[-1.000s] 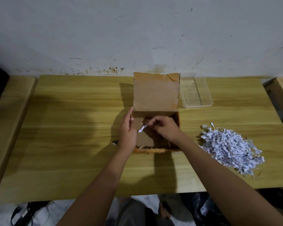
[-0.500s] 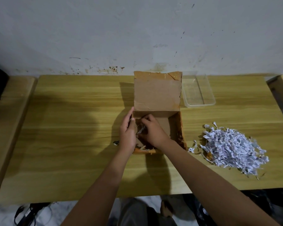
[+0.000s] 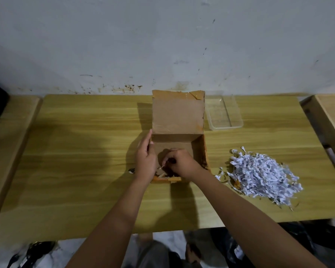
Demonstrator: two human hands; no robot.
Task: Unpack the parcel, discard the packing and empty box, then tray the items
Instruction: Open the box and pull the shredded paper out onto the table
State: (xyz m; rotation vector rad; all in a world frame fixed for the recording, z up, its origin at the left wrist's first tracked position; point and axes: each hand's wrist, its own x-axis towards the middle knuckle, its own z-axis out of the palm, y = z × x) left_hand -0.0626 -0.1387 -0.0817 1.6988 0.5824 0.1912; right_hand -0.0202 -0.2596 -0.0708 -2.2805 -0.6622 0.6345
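Note:
An open brown cardboard box (image 3: 178, 115) stands mid-table with its lid flap raised at the back. My left hand (image 3: 145, 161) grips the box's left wall. My right hand (image 3: 179, 163) reaches down inside the box near its front left corner, fingers pinched on something small and dark; I cannot make out what. A few paper scraps lie at the box's front edge. A heap of white shredded paper packing (image 3: 259, 175) lies on the table to the right of the box. A clear plastic tray (image 3: 223, 115) sits empty behind it, beside the flap.
The wooden table (image 3: 75, 151) runs to a stained wall at the back. Lower wooden surfaces flank it, left (image 3: 8, 136) and right (image 3: 331, 113). A small dark object (image 3: 131, 170) lies on the table just left of the box. Dark bags and clutter lie on the floor below.
My right hand moved from the box's middle, where it held a white paper strip, down into the front left corner. The left hand stayed on the box wall.

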